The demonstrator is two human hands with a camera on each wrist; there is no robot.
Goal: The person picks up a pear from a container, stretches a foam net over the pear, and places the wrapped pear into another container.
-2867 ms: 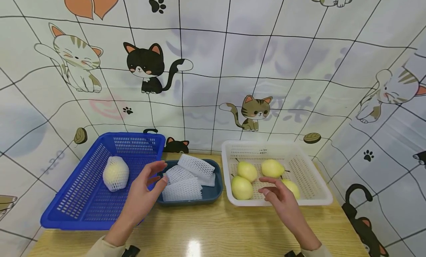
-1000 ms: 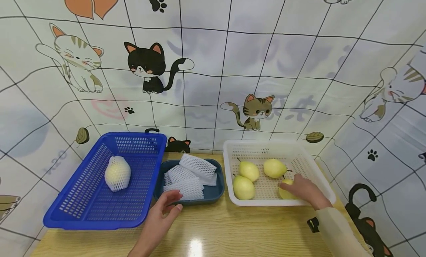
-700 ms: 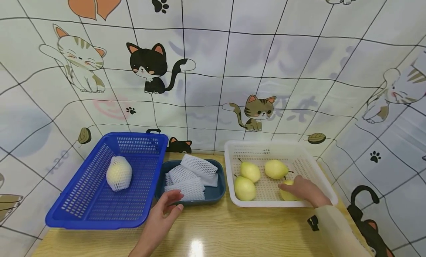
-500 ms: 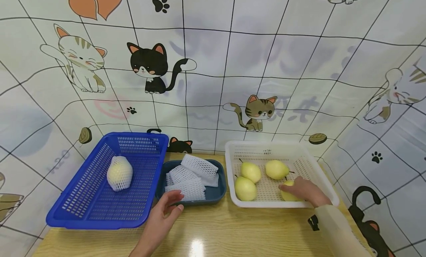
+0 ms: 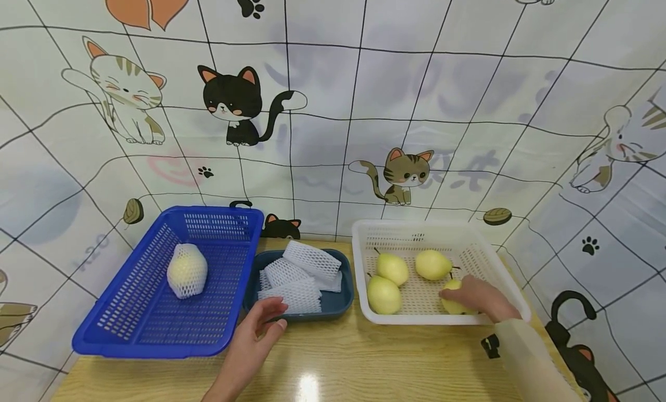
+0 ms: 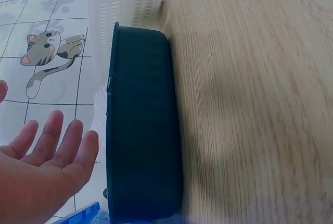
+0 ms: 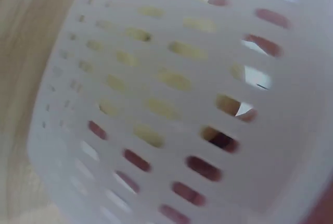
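In the head view, my right hand [image 5: 480, 297] reaches into the white basket [image 5: 499, 321] and grips a yellow-green pear [image 5: 452, 303] at its front. Several more pears, among them one near the middle [image 5: 433, 265], lie left of it. My left hand [image 5: 254, 339] hovers, fingers relaxed and holding nothing, before the dark teal tub [image 5: 333, 310] of white foam net sleeves [image 5: 291, 295]. The left wrist view shows that hand [image 6: 47, 166] beside the tub's wall. In the right wrist view the basket's slotted wall [image 7: 156, 78] mostly hides the pear and fingers.
A blue basket [image 5: 140, 350] stands at the left, holding one pear in a foam net [image 5: 187, 272]. All containers sit on a wooden table [image 5: 359, 361], against a cat-patterned cloth [image 5: 322, 101] that rises behind and at the sides.
My right hand has moved right and down onto the front pear and grips it; the pear has shifted slightly right. My left hand has moved right and toward me, then stayed still.
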